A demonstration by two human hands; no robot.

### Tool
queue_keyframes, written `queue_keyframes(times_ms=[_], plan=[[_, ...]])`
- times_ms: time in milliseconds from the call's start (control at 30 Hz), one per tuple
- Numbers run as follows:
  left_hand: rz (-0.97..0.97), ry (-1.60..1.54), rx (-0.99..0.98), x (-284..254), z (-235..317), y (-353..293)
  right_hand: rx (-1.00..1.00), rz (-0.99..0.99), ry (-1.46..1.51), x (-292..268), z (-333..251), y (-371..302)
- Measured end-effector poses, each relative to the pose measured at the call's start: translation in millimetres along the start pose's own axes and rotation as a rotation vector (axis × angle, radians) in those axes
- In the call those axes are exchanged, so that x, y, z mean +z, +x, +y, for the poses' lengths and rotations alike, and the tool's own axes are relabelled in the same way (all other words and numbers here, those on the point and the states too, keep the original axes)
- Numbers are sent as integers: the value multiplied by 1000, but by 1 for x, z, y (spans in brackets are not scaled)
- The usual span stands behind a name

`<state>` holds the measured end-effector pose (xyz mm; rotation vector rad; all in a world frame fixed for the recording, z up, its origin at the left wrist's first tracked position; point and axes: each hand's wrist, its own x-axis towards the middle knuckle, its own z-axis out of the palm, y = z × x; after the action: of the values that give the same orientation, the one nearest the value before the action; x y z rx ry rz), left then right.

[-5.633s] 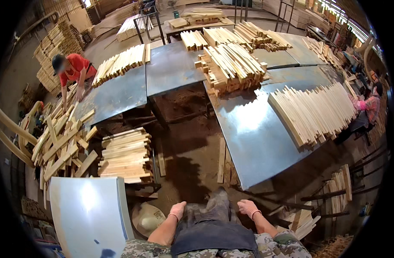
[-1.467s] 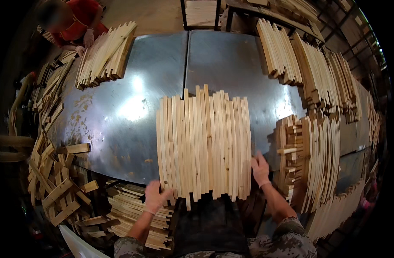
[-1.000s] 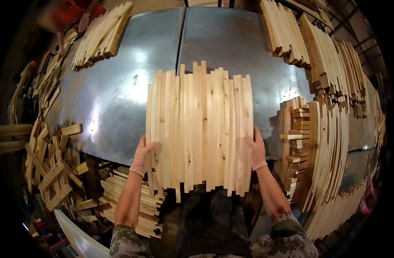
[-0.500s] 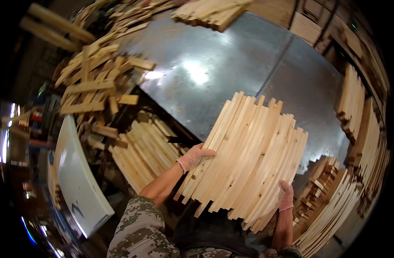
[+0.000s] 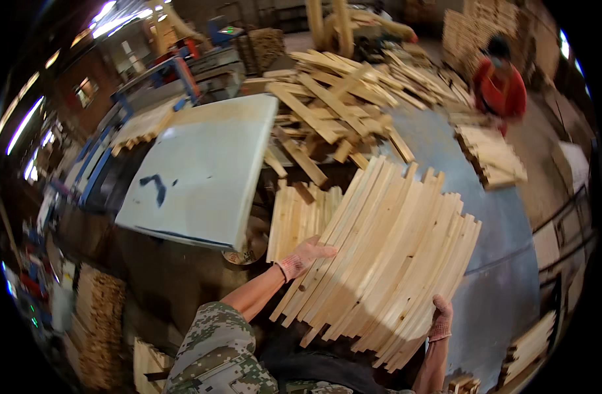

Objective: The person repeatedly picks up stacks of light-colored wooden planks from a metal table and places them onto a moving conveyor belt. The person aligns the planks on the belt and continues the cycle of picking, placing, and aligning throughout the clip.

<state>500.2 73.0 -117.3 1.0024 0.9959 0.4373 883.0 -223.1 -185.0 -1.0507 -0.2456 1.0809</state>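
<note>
Between my hands is a wide bundle of pale wooden strips (image 5: 379,262), laid side by side with uneven ends and held in front of my body. My left hand (image 5: 303,257), in a pinkish knit glove, grips the bundle's left edge with the thumb on top. On the right edge, my right hand (image 5: 441,318), gloved alike, closes around the outer strips. The fingers of both hands are mostly hidden beneath the wood. Just beyond my left hand, a lower stack of similar strips (image 5: 294,220) is partly covered by the bundle.
A grey metal table (image 5: 491,289) spreads to the right. Loose boards (image 5: 327,105) lie heaped ahead. A pale tilted panel (image 5: 202,171) stands at left. A person in red (image 5: 501,92) is at the table's far side, near another strip stack (image 5: 491,154). More strips (image 5: 100,322) are piled lower left.
My view has swung left, bringing the pale panel, the board heap and the person in red into fuller view. The bundle stays in both hands, and the metal table now lies further right.
</note>
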Motion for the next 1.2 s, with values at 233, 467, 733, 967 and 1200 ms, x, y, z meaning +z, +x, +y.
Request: queue_keyframes(times_ms=[233,467,733,967,1200], plan=[[152,-179,165,-183,39,-191,204,-311,-235,254,6,-9],[255,-398,159,-372,67,-353,404,-451,-301,465,103,-53],[347,-312,-24,-559,73,-399,277,-715,-503,605,220,-42],[615,128,-119,-649,111,-340,7,-617,-703,652,285,14],[493,608,-126,-754,173,-260,266,-188,-380,775,301,41]])
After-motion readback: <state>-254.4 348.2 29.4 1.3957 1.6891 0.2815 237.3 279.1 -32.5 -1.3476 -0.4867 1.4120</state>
